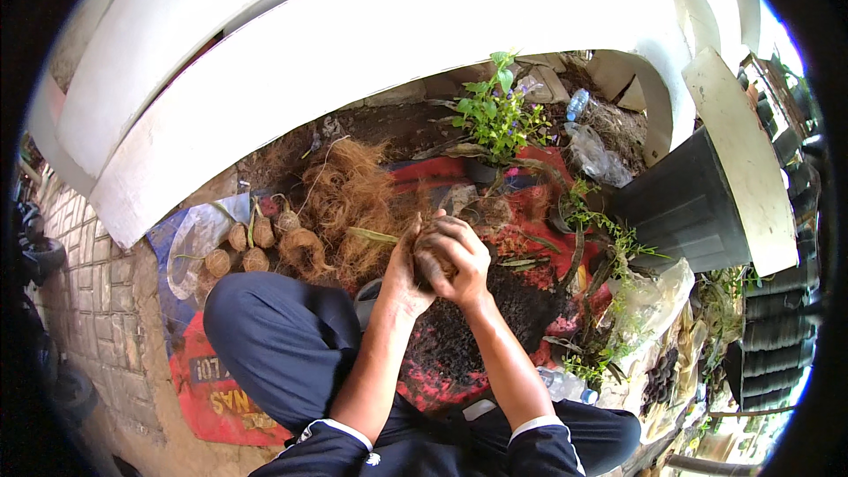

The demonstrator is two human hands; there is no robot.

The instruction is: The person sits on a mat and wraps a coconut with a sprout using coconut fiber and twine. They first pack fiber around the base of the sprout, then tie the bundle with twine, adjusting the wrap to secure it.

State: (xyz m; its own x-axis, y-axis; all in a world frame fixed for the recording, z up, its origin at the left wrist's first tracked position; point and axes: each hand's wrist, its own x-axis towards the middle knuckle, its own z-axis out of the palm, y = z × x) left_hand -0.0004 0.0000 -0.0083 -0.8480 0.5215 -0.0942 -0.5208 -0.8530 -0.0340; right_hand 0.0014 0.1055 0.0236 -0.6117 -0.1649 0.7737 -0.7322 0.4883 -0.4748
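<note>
My left hand (409, 274) and my right hand (460, 260) are closed around a dark brownish ball (429, 262) in front of my crossed legs, its material mostly hidden by my fingers. A long pale green leaf (372, 235) sticks out left of my hands. Loose coconut fibre (348, 193) is heaped just beyond them. Dark loose soil (517, 309) lies below and right of my hands on a red and blue sheet (215, 389). Several brown fibre-wrapped balls (255, 258), some with green shoots, sit at the left.
A potted flowering plant (499, 115) stands behind. Curved white structures (371, 40) arch across the back. A large black pot (671, 208), plastic bags (596, 156), a plastic bottle (578, 104) and trailing greenery (609, 247) are at the right. Paving (97, 327) lies at the left.
</note>
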